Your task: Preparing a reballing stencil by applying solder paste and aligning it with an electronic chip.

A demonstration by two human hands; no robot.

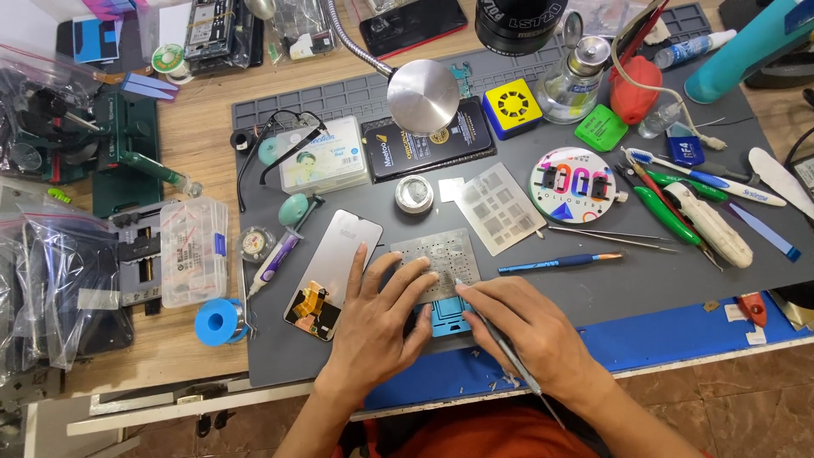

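Note:
A perforated metal stencil plate (441,257) lies over a small blue holder (449,318) at the near middle of the grey work mat (593,288). My left hand (380,322) presses flat on the plate's left part, fingers spread. My right hand (526,331) grips thin metal tweezers (500,339), whose tip touches the plate's lower right edge. A phone screen panel (335,271) with an orange flex cable lies face down just left of my left hand.
A second stencil sheet (500,208), a small round tin (414,194), a blue-handled tool (560,263), a round colourful disc (577,184), pens, a gooseneck lamp head (423,97), a yellow box (512,108), a glass bottle (575,85) and parts boxes (193,250) crowd the mat and wooden desk.

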